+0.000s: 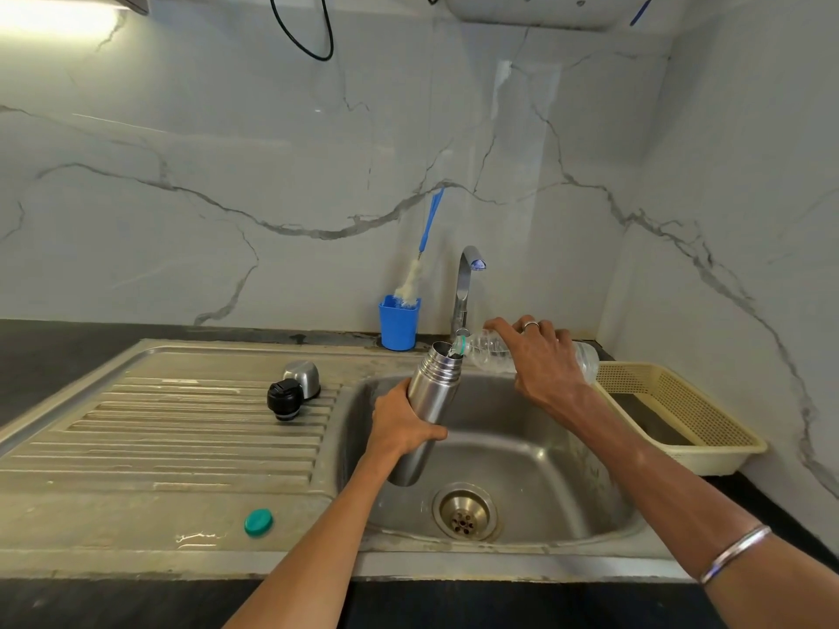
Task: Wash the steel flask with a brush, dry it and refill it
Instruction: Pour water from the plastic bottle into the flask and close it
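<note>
Over the sink basin [535,456] we go: the left hand [399,424] has the steel flask [429,401] by its lower body, fingers wrapped round the far side and thumb curled across the front, flask tilted with its open mouth leaning up and to the right, its base hanging above the basin and not touching it. The right hand [542,360] comes in from the right gripping a clear plastic bottle [492,354], fingers curled over the top of it, a ring on one finger and a metal bangle [735,553] down on the forearm; whether the thumb is pressed underneath I cannot tell. That bottle lies nearly on its side, neck pointing left, its green-ringed mouth right at the rim of the flask, and there is a glint of water at the lip. On the ribbed draining board [181,429] to the left sit the black stopper [284,400] and, just behind it and touching, the steel cup lid [302,374]. Nearer the front edge lies a small green bottle cap [259,522]. Behind the sink a blue cup [398,322] holds the long brush [420,265], bristles down, blue handle leaning against the marble wall. The tap [465,283] stands just right of it, spout facing forward. A cream plastic basket [681,410] rests on the counter at the right of the sink
</note>
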